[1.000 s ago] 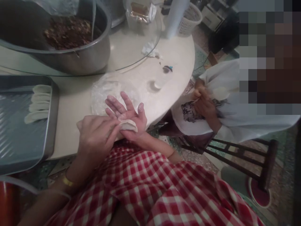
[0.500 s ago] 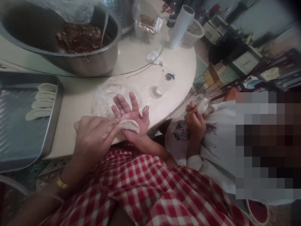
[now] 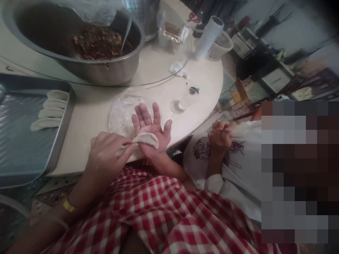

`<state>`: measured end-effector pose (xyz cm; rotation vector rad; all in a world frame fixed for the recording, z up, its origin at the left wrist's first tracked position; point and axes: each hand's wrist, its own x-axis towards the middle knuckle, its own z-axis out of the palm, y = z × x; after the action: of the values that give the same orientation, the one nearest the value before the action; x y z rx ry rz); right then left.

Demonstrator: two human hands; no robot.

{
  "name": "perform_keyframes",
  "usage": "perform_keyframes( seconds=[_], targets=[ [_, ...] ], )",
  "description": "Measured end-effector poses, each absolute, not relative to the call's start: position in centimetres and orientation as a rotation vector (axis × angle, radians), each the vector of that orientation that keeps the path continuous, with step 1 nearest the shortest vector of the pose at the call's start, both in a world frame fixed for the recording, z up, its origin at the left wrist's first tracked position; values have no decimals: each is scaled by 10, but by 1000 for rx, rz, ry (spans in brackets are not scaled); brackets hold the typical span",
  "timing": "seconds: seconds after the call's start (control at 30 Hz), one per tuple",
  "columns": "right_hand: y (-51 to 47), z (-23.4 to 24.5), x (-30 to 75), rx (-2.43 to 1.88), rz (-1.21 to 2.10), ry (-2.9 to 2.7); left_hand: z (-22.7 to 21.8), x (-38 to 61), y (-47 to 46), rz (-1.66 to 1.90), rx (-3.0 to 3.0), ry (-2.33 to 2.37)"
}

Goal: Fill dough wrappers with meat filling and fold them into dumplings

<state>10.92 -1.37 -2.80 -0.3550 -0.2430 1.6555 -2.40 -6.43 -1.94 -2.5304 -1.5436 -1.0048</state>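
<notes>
My right hand (image 3: 155,132) is palm up with its fingers spread, floury at the tips. Across its palm lies a pale half-moon dumpling (image 3: 146,139). My left hand (image 3: 109,150), coming in from the lower left, pinches the dumpling's left end between thumb and fingers. Several similar dumplings (image 3: 53,113) lie in a row in a metal tray (image 3: 50,162) at the left. Beyond my hands a clear plastic bag (image 3: 120,109) rests on the table. A big metal bowl (image 3: 124,68) holds dark chopped filling (image 3: 97,42).
To the right stands a small clear cup (image 3: 186,98), with a crumpled tissue (image 3: 178,69) behind it. Farther back are a plastic roll (image 3: 209,38) and a white basket (image 3: 221,46). Close on my right sits another person, whose hands (image 3: 221,134) are together.
The view has shifted slightly, so the table things appear farther right. My left hand still pinches the dumpling on my right palm. The other person's hands have closed together.
</notes>
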Motion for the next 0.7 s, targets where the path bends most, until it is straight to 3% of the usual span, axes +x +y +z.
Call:
perform_keyframes(
  seconds=[0.7],
  targets=[
    [-21, -33, 81, -373, 1817, -298, -9, -34, -65, -919, -2487, -1468]
  ],
)
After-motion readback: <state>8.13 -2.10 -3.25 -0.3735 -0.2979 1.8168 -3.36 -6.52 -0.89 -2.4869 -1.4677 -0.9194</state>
